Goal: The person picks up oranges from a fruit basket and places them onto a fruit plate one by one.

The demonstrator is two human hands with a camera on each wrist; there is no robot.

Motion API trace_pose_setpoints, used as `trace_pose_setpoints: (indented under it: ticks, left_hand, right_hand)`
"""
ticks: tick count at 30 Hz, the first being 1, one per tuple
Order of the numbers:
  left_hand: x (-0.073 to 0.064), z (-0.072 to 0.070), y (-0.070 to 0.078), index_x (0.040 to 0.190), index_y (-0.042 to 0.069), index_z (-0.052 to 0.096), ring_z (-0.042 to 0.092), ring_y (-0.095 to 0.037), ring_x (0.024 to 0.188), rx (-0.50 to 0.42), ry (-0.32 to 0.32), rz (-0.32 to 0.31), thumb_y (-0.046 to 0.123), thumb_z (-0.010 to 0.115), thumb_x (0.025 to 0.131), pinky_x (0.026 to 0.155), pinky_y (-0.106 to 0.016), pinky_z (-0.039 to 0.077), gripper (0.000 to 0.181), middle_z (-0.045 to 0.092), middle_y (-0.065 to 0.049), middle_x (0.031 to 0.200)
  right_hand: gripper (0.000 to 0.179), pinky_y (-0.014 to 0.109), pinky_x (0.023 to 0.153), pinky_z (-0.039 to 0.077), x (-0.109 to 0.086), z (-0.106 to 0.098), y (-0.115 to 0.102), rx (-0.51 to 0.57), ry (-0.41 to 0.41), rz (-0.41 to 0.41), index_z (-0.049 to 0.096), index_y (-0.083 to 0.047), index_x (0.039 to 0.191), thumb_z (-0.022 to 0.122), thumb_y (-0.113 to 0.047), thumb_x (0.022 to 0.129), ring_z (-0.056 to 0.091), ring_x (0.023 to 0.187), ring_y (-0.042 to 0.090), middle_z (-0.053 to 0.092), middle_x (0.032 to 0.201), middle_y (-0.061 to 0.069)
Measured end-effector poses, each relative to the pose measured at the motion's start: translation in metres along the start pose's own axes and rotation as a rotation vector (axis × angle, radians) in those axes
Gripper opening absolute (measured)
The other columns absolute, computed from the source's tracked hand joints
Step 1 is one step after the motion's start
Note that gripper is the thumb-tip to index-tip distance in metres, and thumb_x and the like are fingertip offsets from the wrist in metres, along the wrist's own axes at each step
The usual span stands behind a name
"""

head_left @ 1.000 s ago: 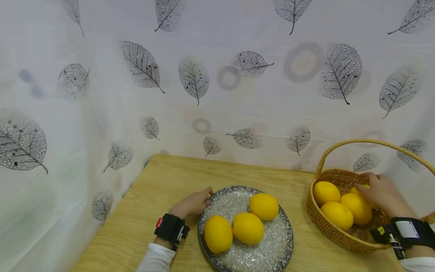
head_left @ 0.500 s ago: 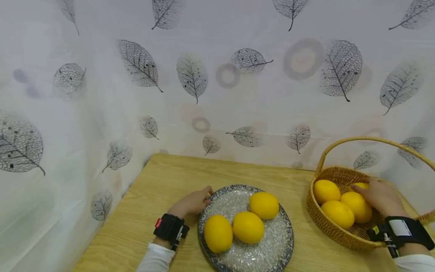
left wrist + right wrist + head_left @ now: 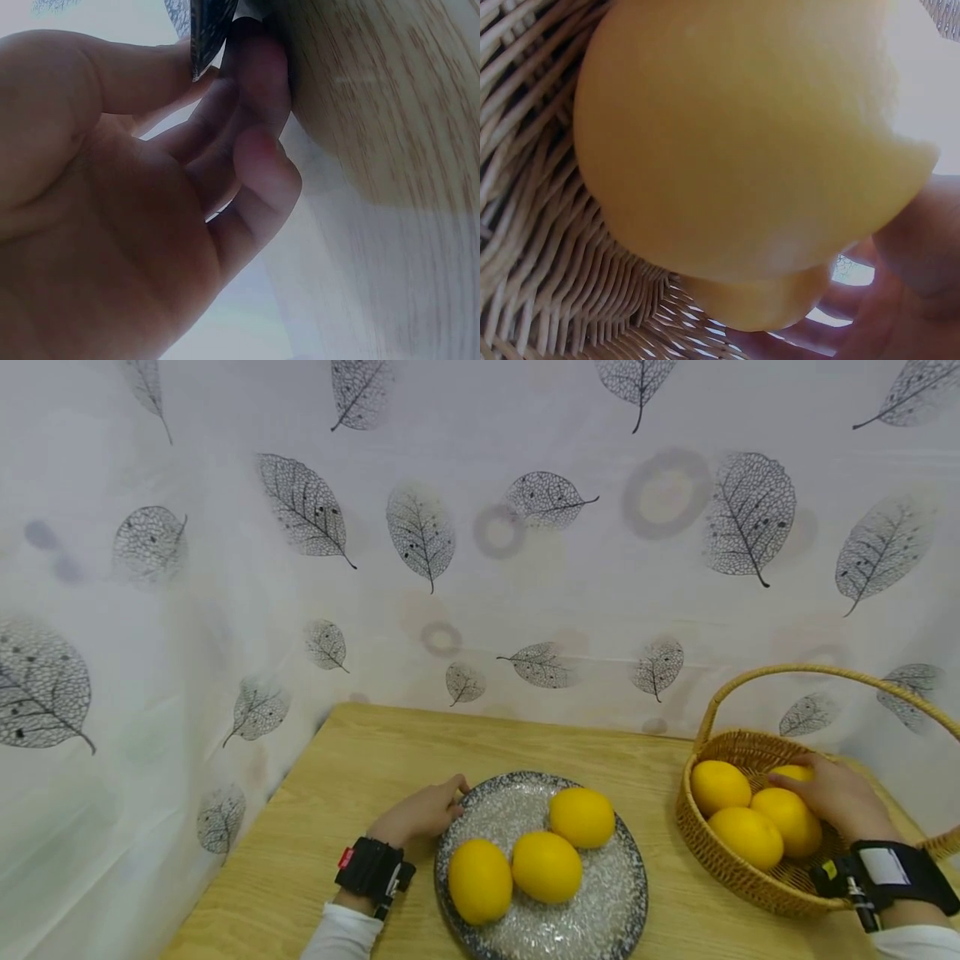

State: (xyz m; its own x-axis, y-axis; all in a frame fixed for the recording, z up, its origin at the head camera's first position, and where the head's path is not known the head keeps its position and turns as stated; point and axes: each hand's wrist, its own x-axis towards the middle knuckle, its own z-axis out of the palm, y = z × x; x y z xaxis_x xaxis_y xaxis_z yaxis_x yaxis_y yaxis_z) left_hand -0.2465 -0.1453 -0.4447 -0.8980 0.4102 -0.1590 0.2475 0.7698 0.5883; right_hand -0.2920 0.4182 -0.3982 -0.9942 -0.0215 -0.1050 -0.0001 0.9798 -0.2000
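Over the last second the right hand [image 3: 847, 797] has shifted slightly, its thumb reaching further across the far lemon [image 3: 792, 772]; the plate [image 3: 585, 914] and the left hand [image 3: 422, 812] have hardly moved. The right hand curls round that lemon, thumb on the near side, fingers beyond, pinching it where it lies in the wicker basket [image 3: 701, 852]. The left hand pinches the plate's rim, thumb above, fingers curled below.

Three other lemons [image 3: 746, 837] crowd the basket beside the gripped one, under the arched handle [image 3: 795, 667]. The basket stands toward the far right corner of the tabletop [image 3: 300, 843]; the speckled plate, bearing three lemons [image 3: 480, 881], sits near the middle of the near edge. Leaf-printed sheeting [image 3: 525, 593] hangs behind the far edge.

For a sound grip, thumb and fingers should probably oppose each other across the lemon's middle, since the skin looks smooth; the neighbours seem liable to roll if nudged. Light, steady pressure on the plate should suffice.

The left wrist strap [image 3: 367, 870] carries a red tag [image 3: 345, 858], the right wrist strap [image 3: 930, 875] a white label [image 3: 885, 867]; no writing is legible.
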Motion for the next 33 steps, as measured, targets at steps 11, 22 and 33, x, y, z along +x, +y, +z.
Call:
trace_pose_setpoints:
  ticks: [11, 22, 33]
  left_hand:
    - [-0.0055, -0.0014, 0.0041, 0.122, 0.005, 0.050, 0.052, -0.017, 0.067, -0.021, 0.000, 0.011, 0.009, 0.048, 0.100, 0.060, -0.031, 0.043, 0.023, 0.069, -0.017, 0.092]
    - [-0.0044, -0.0016, 0.0040, 0.122, 0.007, 0.049, 0.052, -0.017, 0.065, -0.016, 0.000, 0.010, 0.010, 0.048, 0.100, 0.058, -0.030, 0.042, 0.022, 0.069, -0.017, 0.093]
    - [-0.0020, 0.0007, -0.0006, 0.122, 0.009, 0.049, 0.054, -0.018, 0.069, -0.020, -0.002, 0.013, 0.011, 0.048, 0.101, 0.060, -0.032, 0.043, 0.022, 0.069, -0.019, 0.101]
  right_hand:
    - [0.110, 0.069, 0.077, 0.043, 0.0012, 0.0057, -0.0002, 0.029, 0.044, 0.074, 0.044, 0.023, 0.127, 0.048, -0.076, 0.080, 0.046, 0.097, 0.063, 0.044, 0.123, 0.052]
    - [0.103, 0.073, 0.078, 0.041, 0.0032, -0.0008, 0.0000, -0.015, 0.009, 0.003, 0.047, 0.013, 0.133, 0.046, -0.076, 0.082, 0.043, 0.103, 0.066, 0.043, 0.128, 0.051]
    - [0.080, 0.073, 0.081, 0.039, 0.0026, 0.0033, 0.0016, 0.038, 0.093, -0.022, 0.054, 0.012, 0.127, 0.056, -0.057, 0.088, 0.041, 0.105, 0.066, 0.043, 0.127, 0.051]
